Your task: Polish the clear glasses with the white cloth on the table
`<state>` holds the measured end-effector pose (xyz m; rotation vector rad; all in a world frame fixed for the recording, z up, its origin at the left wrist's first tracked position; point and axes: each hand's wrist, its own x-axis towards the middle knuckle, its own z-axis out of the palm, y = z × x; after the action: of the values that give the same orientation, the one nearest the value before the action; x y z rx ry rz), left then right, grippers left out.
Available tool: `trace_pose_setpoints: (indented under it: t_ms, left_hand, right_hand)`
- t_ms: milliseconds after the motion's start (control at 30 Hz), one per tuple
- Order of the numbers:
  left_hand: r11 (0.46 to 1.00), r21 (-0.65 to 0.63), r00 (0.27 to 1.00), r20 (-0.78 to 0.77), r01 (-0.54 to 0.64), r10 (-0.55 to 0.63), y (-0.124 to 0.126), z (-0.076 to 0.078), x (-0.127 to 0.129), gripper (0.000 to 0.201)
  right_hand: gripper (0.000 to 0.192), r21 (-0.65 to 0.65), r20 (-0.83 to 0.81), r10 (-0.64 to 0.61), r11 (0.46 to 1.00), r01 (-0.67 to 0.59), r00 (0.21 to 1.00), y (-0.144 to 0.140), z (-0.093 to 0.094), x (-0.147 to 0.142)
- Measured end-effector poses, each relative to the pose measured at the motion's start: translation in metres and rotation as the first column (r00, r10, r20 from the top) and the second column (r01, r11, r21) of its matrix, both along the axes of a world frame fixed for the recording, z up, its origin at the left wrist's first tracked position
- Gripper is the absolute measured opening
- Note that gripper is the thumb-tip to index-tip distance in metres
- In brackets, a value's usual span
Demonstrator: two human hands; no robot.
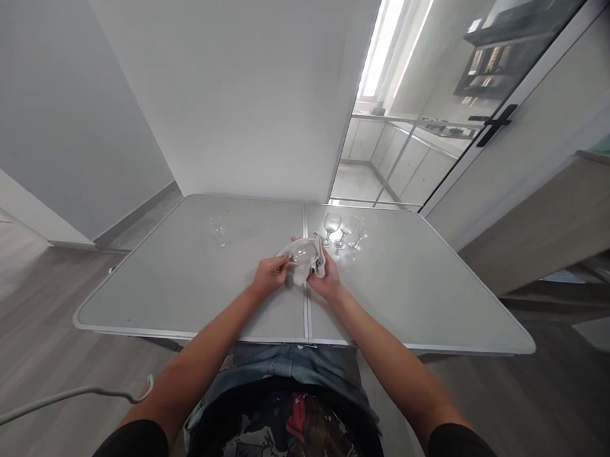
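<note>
Over the table's middle seam, both my hands hold a clear wine glass (301, 254) lying on its side. My left hand (272, 273) is closed on the glass at its left end, where the stem seems to be. A pale cloth (318, 255) wraps the bowl's right side, and my right hand (328, 276) grips this cloth against the glass. Behind my right hand stand three clear stemmed glasses, the leftmost glass (332, 224) nearest the seam. Another clear glass (218, 232) sits apart at the back left, faint against the tabletop.
The grey folding table (403, 285) has a metal rim and a central seam. A white wall (230, 86) rises behind it. At the right is a glass door with a black handle (496, 125). A pale cable (79, 392) hangs at the lower left.
</note>
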<state>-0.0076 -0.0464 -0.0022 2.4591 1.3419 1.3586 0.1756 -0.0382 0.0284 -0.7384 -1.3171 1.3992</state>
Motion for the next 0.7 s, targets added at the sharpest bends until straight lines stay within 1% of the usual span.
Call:
trace_pose_setpoints:
  t_ms: [67,133,200,233,267,300,333,367,400,433,467,500,533,567,600,633,667,700]
  left_hand:
    - [0.99,-0.05,0.991,-0.013,0.129,-0.13,-0.003,0.005,0.001,0.028]
    - [0.968,-0.119,0.975,-0.013,0.22,-0.223,-0.006,0.01,0.002,0.028]
    - [0.955,-0.168,0.969,0.001,0.243,-0.247,-0.007,0.012,0.001,0.027]
    - [0.955,-0.183,0.972,0.004,0.233,-0.237,-0.007,0.013,0.001,0.025]
    - [0.958,-0.191,0.975,-0.002,0.216,-0.22,-0.007,0.012,0.0,0.024]
    - [0.963,-0.191,0.98,-0.013,0.191,-0.197,-0.006,0.011,-0.001,0.023]
    - [0.97,-0.182,0.985,-0.03,0.162,-0.17,-0.005,0.009,-0.002,0.022]
    - [0.978,-0.162,0.989,-0.051,0.13,-0.139,-0.004,0.006,-0.003,0.022]
    - [0.987,-0.133,0.991,-0.077,0.095,-0.106,-0.003,0.003,-0.004,0.023]
    - [0.993,-0.096,0.991,-0.11,0.062,-0.073,-0.002,0.001,-0.005,0.024]
    - [0.998,-0.058,0.987,-0.151,0.038,-0.046,-0.001,-0.001,-0.006,0.025]
    - [0.999,-0.023,0.98,-0.199,0.028,-0.032,-0.001,-0.003,-0.006,0.026]
    - [0.999,0.007,0.968,-0.249,0.033,-0.03,-0.001,-0.004,-0.007,0.024]
    - [0.998,0.031,0.955,-0.295,0.052,-0.041,-0.002,-0.004,-0.007,0.022]
    - [0.995,0.05,0.941,-0.333,0.082,-0.061,-0.003,-0.004,-0.007,0.02]
    - [0.991,0.063,0.929,-0.359,0.115,-0.085,-0.004,-0.003,-0.006,0.017]
    - [0.987,0.073,0.923,-0.371,0.143,-0.106,-0.005,-0.003,-0.005,0.016]
    - [0.983,0.077,0.921,-0.37,0.164,-0.124,-0.006,-0.002,-0.005,0.015]
  right_hand:
    - [0.069,-0.037,-0.038,0.054,0.998,-0.055,0.998,0.002,0.002,0.005]
    - [0.071,-0.049,-0.06,0.073,0.996,-0.076,0.995,0.003,0.006,0.012]
    - [0.071,0.001,-0.004,0.074,0.997,-0.074,0.997,0.002,0.011,0.017]
    - [0.069,0.057,0.053,0.06,0.996,-0.063,0.997,0.0,0.014,0.019]
    - [0.065,0.14,0.125,0.029,0.989,-0.047,0.992,-0.002,0.016,0.021]
    - [0.06,0.248,0.206,-0.018,0.968,-0.034,0.978,-0.005,0.019,0.021]
    - [0.053,0.367,0.287,-0.076,0.929,-0.036,0.955,-0.007,0.02,0.02]
    - [0.047,0.478,0.362,-0.134,0.876,-0.06,0.923,-0.009,0.021,0.018]
    - [0.042,0.56,0.429,-0.183,0.822,-0.101,0.885,-0.01,0.021,0.016]
    - [0.039,0.607,0.483,-0.221,0.782,-0.142,0.847,-0.01,0.02,0.014]
    - [0.037,0.62,0.521,-0.254,0.768,-0.157,0.815,-0.008,0.019,0.012]
    - [0.033,0.603,0.546,-0.281,0.786,-0.137,0.789,-0.005,0.017,0.01]
    - [0.032,0.554,0.562,-0.298,0.828,-0.084,0.772,-0.001,0.015,0.01]
    - [0.034,0.471,0.577,-0.29,0.882,-0.021,0.763,0.003,0.012,0.01]
    - [0.038,0.356,0.591,-0.255,0.934,0.037,0.766,0.008,0.009,0.012]
    - [0.041,0.22,0.592,-0.204,0.971,0.087,0.78,0.012,0.007,0.015]
    - [0.041,0.076,0.576,-0.142,0.99,0.121,0.805,0.016,0.005,0.018]
    - [0.039,-0.06,0.54,-0.079,0.989,0.132,0.838,0.018,0.003,0.02]
